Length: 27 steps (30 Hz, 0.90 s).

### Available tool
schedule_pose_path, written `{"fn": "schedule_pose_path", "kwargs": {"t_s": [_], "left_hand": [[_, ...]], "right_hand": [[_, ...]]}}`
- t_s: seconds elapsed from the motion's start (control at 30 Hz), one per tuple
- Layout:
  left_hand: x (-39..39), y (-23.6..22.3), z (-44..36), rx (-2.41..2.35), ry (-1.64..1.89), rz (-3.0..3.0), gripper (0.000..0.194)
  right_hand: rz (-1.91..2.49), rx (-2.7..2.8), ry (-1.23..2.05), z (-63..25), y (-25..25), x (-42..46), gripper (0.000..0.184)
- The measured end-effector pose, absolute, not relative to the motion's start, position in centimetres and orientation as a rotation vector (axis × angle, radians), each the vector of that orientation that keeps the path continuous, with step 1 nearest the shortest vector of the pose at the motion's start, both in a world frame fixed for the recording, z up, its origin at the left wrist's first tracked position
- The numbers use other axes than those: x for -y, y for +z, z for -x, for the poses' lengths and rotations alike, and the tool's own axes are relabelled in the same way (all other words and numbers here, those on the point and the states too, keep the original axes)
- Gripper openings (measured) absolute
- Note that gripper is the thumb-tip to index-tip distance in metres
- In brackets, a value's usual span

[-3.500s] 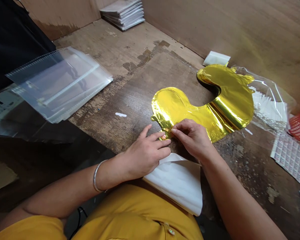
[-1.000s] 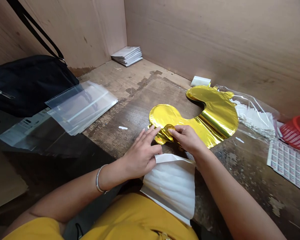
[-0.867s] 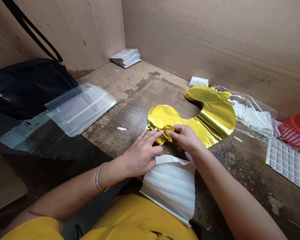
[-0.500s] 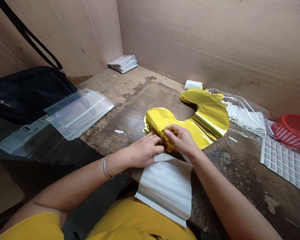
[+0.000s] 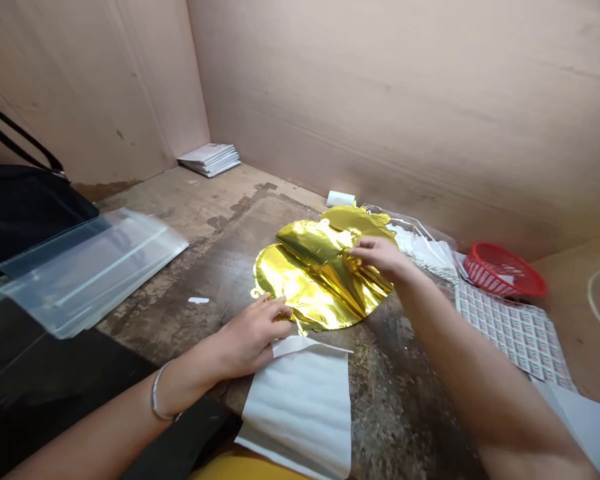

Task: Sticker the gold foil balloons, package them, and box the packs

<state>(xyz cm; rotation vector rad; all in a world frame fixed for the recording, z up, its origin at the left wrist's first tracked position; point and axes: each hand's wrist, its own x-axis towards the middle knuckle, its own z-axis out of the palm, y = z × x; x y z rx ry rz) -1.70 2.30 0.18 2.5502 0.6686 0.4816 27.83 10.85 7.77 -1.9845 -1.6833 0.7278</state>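
Well, plywood walls box in a worn, stained wooden tabletop, and they meet in a corner at about 11 o'clock. A black bag sits at 10 o'clock, partly out of frame, and a stack of clear plastic sleeves lies just in front of it at 9 o'clock. A pile of white envelopes stands against the wall at 11 o'clock. At 2 o'clock sits a red plastic basket, with a sheet of printed labels just below it and a clear plastic bag of white paper beside it. A folded white sheet lies at 6 o'clock, close to the person's body, and a small white block rests near the wall at 12 o'clock.

The gold foil balloon lies doubled over on the tabletop at 12 o'clock, its long axis running from about 8 to 2 o'clock, between the 2 hands. The right hand is on the upper fold, its fingers pressed into the crumpled foil, though I cannot tell whether they pinch it. The left hand, with a silver bangle at the wrist, is nearer the balloon's lower edge, half open, its fingertips just touching the foil.
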Motion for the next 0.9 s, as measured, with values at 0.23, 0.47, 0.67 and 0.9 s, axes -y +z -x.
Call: {"fn": "schedule_pose_path", "kwargs": {"t_s": [0.23,0.47,0.67,0.9], "left_hand": [[-2.0,-0.1,1.7,-0.689,0.493,-2.492,0.033],[-2.5,0.1,1.7,-0.690,0.499,-2.483,0.030],[-1.9,1.0,1.8,-0.543,0.701,-2.382,0.021],[4.0,6.6,-0.3,-0.325,0.826,-1.972,0.017]], "right_hand": [[2.300,1.235,0.183,-36.4,9.6,-18.3,0.015],[2.090,1.250,-0.017,-33.4,9.2,-14.9,0.032],[1.659,1.797,0.418,-25.3,8.8,2.4,0.042],[1.461,1.591,0.962,-19.8,6.2,13.6,0.023]]}}
